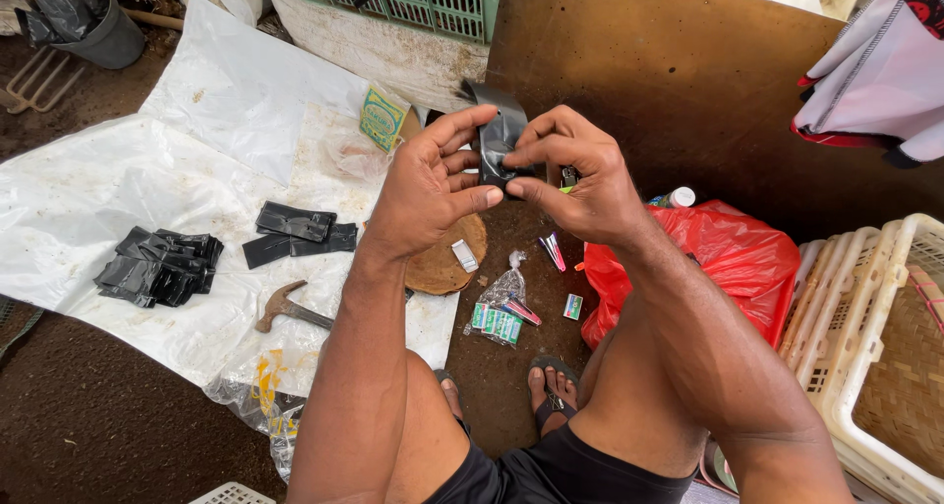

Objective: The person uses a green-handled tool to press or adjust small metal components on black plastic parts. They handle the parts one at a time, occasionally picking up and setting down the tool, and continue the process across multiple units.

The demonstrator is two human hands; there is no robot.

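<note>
head view: just above the middle of the frame, both hands meet around a black plastic strip (500, 130). the strip stands up between them, its top curling over toward the upper edge of the frame, its lower part pinched from both sides. the left hand (428, 184) has its thumb pressed to the strip's lower end and its fingers (460, 122) curled narrow against the strip's left edge. the right hand (580, 175) closes on it from the right, fingertips tight on the black plastic, thumb meeting the left thumb low on the strip.

below the hands, a round wooden block (447, 258) lies on the dirt floor with a small lighter (464, 255) on it. left of centre a white plastic sheet (98, 199) carries a pile of folded black pieces (162, 266), two flatter black pieces (298, 232) and a hammer (287, 307). a small clear bag of green packets (501, 312) lies near the feet. a red plastic bag (733, 253) sits right of centre, and cream baskets (870, 347) fill the lower right.
</note>
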